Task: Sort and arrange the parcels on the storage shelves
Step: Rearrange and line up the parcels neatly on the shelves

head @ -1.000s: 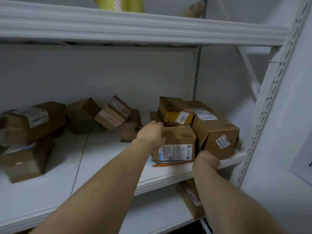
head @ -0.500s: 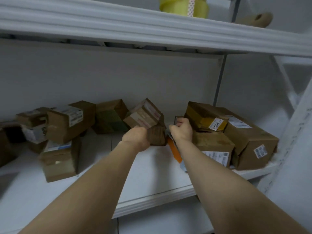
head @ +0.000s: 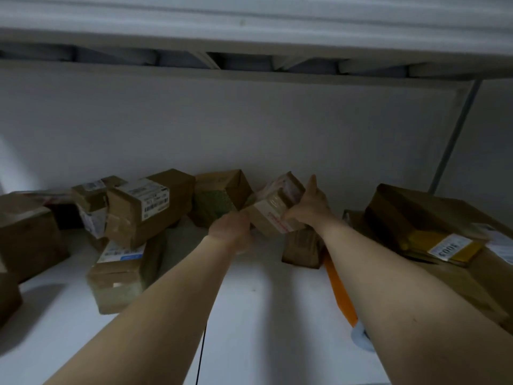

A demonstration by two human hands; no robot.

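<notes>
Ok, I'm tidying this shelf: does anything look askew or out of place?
Yes. The taped box in the left hand and right hand is tilted, the labelled box leans askew on others, and an orange envelope juts forward.

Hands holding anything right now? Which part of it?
Both grip one small taped parcel, tilted: left hand at its lower left end, right hand on its right side, thumb raised.
</notes>
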